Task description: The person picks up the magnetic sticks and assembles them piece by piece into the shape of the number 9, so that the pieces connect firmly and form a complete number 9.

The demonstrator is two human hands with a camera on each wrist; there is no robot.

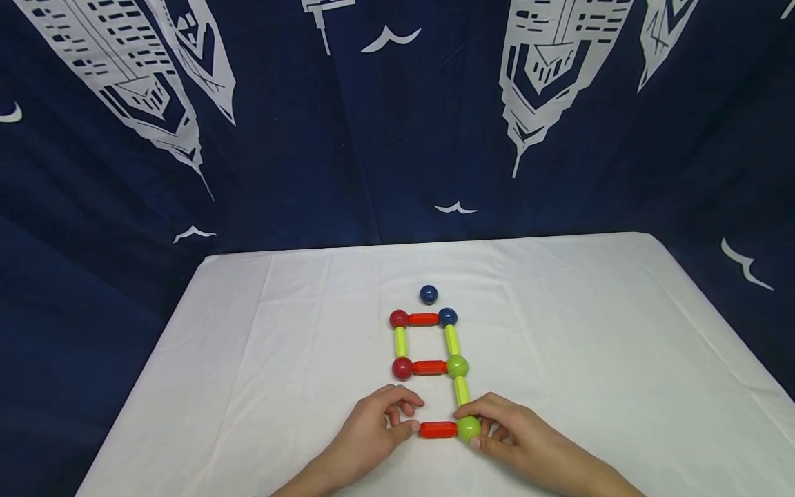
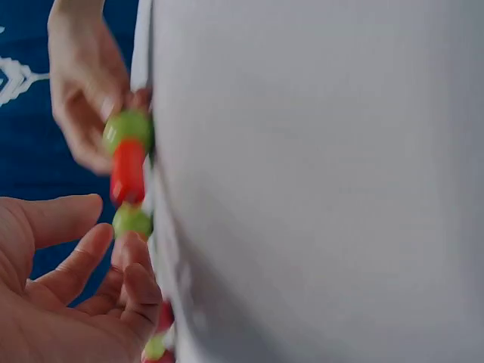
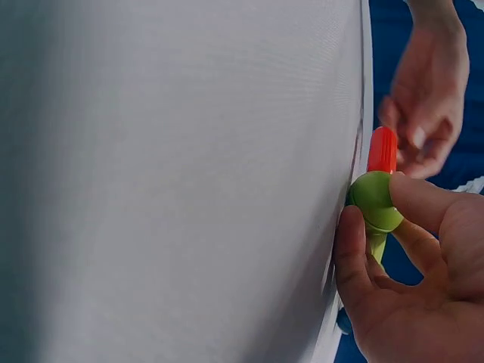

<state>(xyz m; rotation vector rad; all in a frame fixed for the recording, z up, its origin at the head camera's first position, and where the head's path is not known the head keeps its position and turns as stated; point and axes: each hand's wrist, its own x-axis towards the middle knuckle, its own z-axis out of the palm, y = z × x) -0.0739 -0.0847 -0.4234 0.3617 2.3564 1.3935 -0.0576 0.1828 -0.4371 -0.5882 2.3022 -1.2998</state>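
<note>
Two red balls, a navy ball [image 1: 447,317], green balls and short red and yellow-green rods form a flat figure on the white cloth. My right hand [image 1: 515,436] pinches the nearest green ball [image 1: 468,429] between thumb and fingers, as the right wrist view also shows. From that ball a red rod [image 1: 437,430] points left, its other end free of any ball. My left hand [image 1: 371,429] is beside this free end, thumb tip right at it. In the left wrist view, that hand's thumb and fingers are apart with nothing between them.
Behind the figure lies a loose navy ball [image 1: 428,295]. Its far part is a closed square with a red ball [image 1: 402,368] and a green ball [image 1: 457,366] at the near corners. A dark blue printed curtain [image 1: 348,138] hangs beyond the white-covered table [image 1: 298,331].
</note>
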